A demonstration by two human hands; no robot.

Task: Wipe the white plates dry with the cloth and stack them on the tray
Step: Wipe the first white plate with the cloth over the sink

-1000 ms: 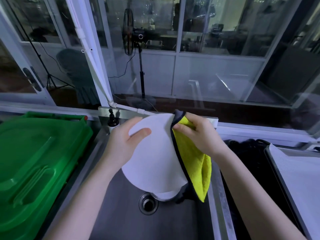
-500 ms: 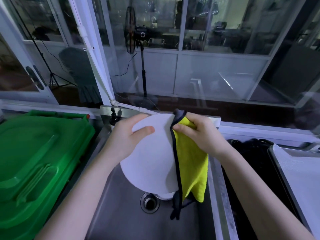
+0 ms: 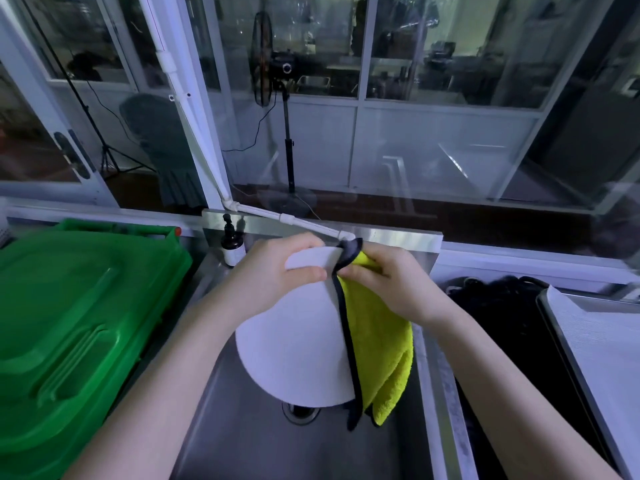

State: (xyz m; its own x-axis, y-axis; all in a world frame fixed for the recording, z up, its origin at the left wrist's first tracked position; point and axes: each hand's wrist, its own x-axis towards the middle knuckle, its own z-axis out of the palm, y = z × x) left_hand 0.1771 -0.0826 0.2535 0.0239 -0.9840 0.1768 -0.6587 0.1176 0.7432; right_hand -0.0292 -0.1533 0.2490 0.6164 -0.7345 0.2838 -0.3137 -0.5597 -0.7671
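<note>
A round white plate (image 3: 294, 348) is held tilted above the steel sink (image 3: 277, 445). My left hand (image 3: 273, 275) grips the plate's upper left rim, thumb across its face. My right hand (image 3: 388, 282) pinches a yellow cloth with a dark border (image 3: 377, 344) against the plate's upper right edge. The cloth hangs down over the right side of the plate, its lower corner dangling below the rim. A metal tray lined in white (image 3: 595, 344) lies at the right edge of the view.
A large green plastic bin lid (image 3: 69, 323) fills the left side. A dark pump bottle (image 3: 232, 245) stands at the sink's back left corner. The drain (image 3: 299, 412) shows under the plate. A dark basin (image 3: 512, 334) sits between sink and tray. Glass panels stand behind.
Both hands have moved closer together at the top of the plate. The cloth has slid toward the plate's right edge and hangs straighter and lower.
</note>
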